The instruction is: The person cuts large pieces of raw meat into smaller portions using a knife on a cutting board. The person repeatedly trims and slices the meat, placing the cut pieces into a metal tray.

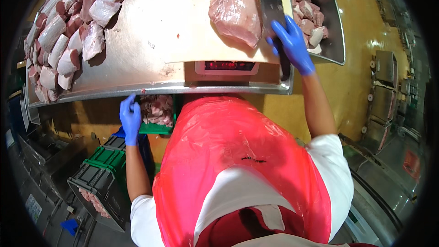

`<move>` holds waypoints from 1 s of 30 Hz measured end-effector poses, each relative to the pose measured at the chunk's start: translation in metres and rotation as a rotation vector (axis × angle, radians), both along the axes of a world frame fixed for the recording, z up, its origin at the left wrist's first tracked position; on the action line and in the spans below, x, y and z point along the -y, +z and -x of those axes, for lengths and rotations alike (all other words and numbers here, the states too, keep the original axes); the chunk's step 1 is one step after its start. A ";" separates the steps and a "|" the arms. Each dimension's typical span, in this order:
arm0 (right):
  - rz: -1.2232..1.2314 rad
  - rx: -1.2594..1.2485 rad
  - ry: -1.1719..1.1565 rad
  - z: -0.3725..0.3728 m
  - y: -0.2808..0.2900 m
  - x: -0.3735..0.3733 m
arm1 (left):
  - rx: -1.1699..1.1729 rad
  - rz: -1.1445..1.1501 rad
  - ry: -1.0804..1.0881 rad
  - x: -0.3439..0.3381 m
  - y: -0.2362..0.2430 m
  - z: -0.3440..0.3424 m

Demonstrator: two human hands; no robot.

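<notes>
A large dark-bladed knife (270,1) lies along the right side of a pale cutting board (190,18). My right hand (292,45), in a blue glove, is closed on it where blade meets handle, and the handle's end shows below my fingers. Left of the blade, a big boneless piece of pink meat (236,16) rests on the board. My left hand (131,118), also gloved in blue, hangs just off the front edge of the steel table (137,41). Its fingers are loosely bent and apart, with nothing visible in them.
Many skin-covered meat pieces (59,41) are heaped on the table's left. A red-lit scale display (226,67) sits below the board. Cut chunks fill a steel tub (336,41) at right. Below the table is a green crate (155,128) of trimmings; stacked crates (103,174) stand lower left.
</notes>
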State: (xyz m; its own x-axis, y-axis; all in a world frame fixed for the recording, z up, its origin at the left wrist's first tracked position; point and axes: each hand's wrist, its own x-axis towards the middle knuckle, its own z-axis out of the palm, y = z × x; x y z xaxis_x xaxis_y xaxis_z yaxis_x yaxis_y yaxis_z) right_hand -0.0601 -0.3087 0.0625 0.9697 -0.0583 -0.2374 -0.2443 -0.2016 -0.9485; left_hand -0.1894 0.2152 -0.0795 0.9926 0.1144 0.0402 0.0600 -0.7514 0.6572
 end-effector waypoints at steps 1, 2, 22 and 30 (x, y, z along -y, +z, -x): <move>-0.109 0.039 -0.072 -0.011 -0.013 -0.012 | 0.081 0.072 -0.005 0.031 0.019 -0.026; -0.222 0.084 -0.131 -0.019 -0.025 -0.026 | 0.194 0.094 -0.068 0.064 0.039 -0.054; 0.789 0.373 0.554 0.016 -0.013 -0.021 | 0.665 0.024 -0.311 0.278 0.074 -0.135; 1.091 0.241 0.740 0.090 0.038 0.107 | 0.594 0.085 -0.082 0.269 0.068 -0.128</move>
State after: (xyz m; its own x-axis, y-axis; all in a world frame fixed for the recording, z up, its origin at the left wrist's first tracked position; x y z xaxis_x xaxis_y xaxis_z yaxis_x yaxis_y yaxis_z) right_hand -0.1497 -0.4158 0.1008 0.8661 0.4458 -0.2259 0.3996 -0.8892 -0.2229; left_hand -0.0615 -0.0542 -0.0117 0.8089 0.0654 0.5843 -0.3917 -0.6812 0.6185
